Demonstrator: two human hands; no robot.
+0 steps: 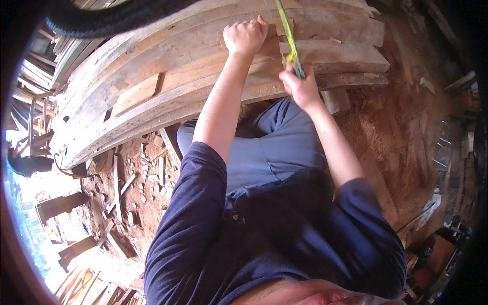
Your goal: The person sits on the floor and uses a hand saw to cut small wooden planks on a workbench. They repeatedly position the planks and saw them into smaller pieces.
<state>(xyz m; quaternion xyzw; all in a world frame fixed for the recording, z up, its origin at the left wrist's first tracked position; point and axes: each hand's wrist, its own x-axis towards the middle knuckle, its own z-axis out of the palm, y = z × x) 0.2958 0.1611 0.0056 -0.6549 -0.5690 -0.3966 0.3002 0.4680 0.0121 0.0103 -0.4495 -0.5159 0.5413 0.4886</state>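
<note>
My left hand [246,37] is closed in a fist at the far side, pressed down over a small piece of brown wood [284,26] on the stacked planks [198,40]. Its fingers curl away, so their grip on the piece is hidden. To its right, my right hand [301,87] is wrapped round the grip of a narrow yellow-green handsaw [288,31], seen nearly edge-on and slightly blurred. The saw points away from me and lies across the right part of the wood piece. Whether its blade has cut in cannot be made out.
A flat light board [136,94] lies on the planks to the left. Wood scraps [127,185] litter the ground at lower left, and sawdust [376,137] covers it at right. A thick black hose or cable [112,20] hangs across the top left.
</note>
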